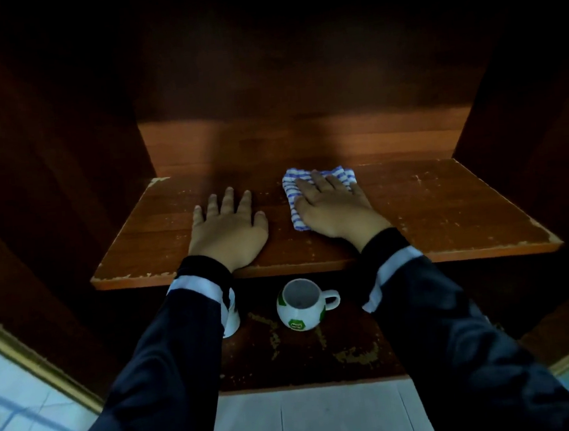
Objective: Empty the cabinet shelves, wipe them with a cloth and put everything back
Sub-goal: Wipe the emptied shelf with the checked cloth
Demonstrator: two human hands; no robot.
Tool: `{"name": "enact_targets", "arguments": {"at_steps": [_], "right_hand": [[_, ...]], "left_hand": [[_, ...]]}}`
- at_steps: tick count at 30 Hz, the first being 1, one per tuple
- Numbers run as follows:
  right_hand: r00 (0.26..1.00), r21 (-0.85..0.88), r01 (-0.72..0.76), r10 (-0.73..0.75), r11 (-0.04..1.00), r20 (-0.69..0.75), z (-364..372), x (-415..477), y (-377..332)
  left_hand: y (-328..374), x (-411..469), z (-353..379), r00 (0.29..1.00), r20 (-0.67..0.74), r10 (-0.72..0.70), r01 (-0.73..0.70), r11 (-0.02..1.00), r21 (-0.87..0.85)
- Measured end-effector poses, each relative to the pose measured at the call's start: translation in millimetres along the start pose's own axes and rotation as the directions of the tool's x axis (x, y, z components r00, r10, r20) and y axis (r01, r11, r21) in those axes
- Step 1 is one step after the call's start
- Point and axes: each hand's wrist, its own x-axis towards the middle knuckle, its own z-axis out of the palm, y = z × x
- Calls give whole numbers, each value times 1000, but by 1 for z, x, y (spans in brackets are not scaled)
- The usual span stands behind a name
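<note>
A worn wooden shelf (447, 208) of the open cabinet fills the middle of the head view. My left hand (227, 225) lies flat on it, fingers spread and straight, holding nothing. My right hand (334, 207) presses flat on a blue-and-white striped cloth (293, 194) that lies crumpled on the shelf, right of centre; the hand covers much of it. On the lower shelf (306, 357) stands a white and green football-patterned mug (301, 305), upright, handle to the right. A second white cup (232, 318) sits left of it, mostly hidden by my left sleeve.
Dark cabinet walls (48, 167) close in on both sides and the back panel (304, 138) is near the cloth. The shelf's front edge (315, 266) is chipped. The open doors' frames (31, 361) flank my arms. Pale tiled floor (311, 419) lies below.
</note>
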Motion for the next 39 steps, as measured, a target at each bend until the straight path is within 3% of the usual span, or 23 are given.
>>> {"name": "enact_targets", "arguments": {"at_steps": [6,14,21,30,39], "right_hand": [[1000,9,-7,6,1000,26,-6,16,-2],[998,6,45,-44,999,-54,10,-40,1],[1000,11,13,-12,1000,-26,2,-16,-1],[993,-5,50,-50,999,-107,13,-76,15],[1000,11,8,-8,1000,-30,0,-31,19]], "left_hand": [[0,-3,-2,1000,6,8,-8,1000,2],[0,-1,0,1000,-5,6,-6,1000,6],[-1,-4,0,1000,-12,9,-9,1000,11],[1,-9,-1,998,-34,57,-57,998,14],[0,-9,-1,997,-32,73,-73,997,5]]}}
